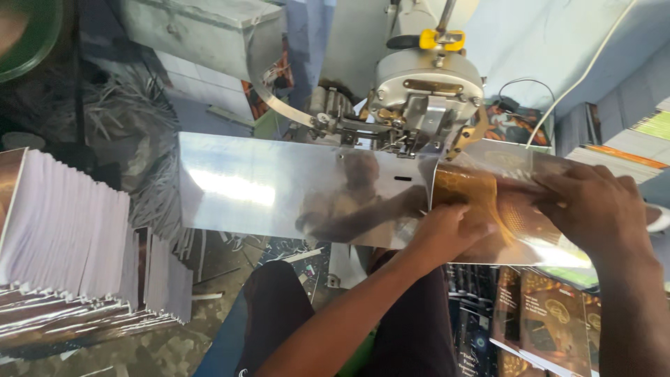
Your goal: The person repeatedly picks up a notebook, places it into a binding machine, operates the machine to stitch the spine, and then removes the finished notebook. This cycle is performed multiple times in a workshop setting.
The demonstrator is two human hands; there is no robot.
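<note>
Since both hands sit so close under the stitching head, the fingers look to me like the first thing at risk. Nearest me, between the person's dark-trousered knees, finished booklets (551, 318) lie fanned on the floor at the right, and a tall stack of folded sheets (70, 244) leans at the left. Above them, the left hand (450, 230) comes up from below with its forearm angled across the lap, fingers curled down and pressing the near edge of a glossy brown booklet (499, 209). The right hand (593, 209) reaches in from the right, palm down, fingers spread flat over the cover; neither hand pinches it, both hold it by pressure. The booklet straddles the right end of the shiny metal saddle plate (279, 188), its fold just under the machine head (426, 91). If the slick cover slides on the plate, I'd judge the fold could drift off line and the stitch land crooked. A white cable (586, 70) hangs beyond, along the blue wall.
</note>
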